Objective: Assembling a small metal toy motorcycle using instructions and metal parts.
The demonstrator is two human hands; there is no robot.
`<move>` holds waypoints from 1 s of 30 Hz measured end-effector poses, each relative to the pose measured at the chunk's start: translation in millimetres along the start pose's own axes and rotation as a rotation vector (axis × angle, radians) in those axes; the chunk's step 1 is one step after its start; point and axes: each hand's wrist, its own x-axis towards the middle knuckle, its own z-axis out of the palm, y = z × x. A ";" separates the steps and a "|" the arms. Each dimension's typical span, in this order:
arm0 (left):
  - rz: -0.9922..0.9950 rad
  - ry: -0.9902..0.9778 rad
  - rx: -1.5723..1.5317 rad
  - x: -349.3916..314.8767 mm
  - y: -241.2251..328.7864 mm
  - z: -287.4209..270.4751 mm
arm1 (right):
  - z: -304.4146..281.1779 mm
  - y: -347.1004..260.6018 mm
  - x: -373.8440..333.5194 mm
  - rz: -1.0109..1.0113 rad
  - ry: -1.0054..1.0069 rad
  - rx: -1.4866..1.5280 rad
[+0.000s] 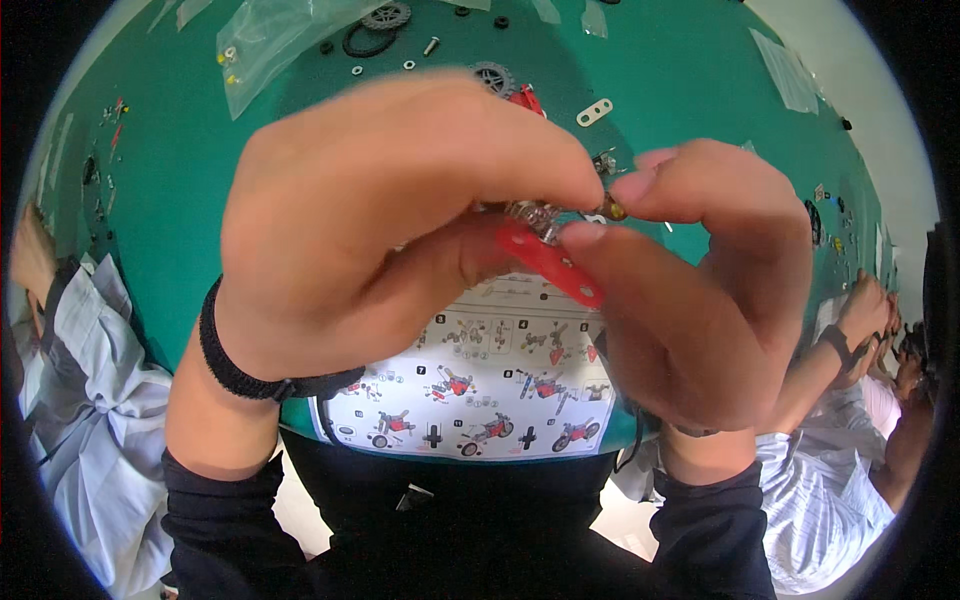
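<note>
Both of my hands are raised close to the camera over a green table (180,190). My left hand (380,220) pinches a small silver metal part (530,213) fixed to a red perforated strip (552,264). My right hand (700,290) grips the same small assembly from the right, its thumb and forefinger closing on a small brass-coloured nut or bolt end (612,209). A black band sits on my left wrist. Below the hands lies a printed instruction sheet (480,400) with pictures of a red motorbike model.
Loose parts lie at the table's far side: black gear wheels (386,16), a rubber ring (366,44), screws, a white perforated strip (594,112), and clear plastic bags (262,42). Other people sit at the left (90,400) and right (850,440), the right one's hands at the table.
</note>
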 end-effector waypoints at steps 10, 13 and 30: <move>-0.052 0.031 0.000 -3.0 6.7 7.5 | -3.6 -11.2 6.4 0.126 -0.084 -0.035; -0.065 0.062 0.004 -4.9 7.2 8.2 | -1.4 -14.2 5.3 0.098 -0.082 -0.135; -0.115 -0.009 -0.179 -6.0 5.0 4.2 | 5.1 -7.6 1.5 0.114 -0.041 0.071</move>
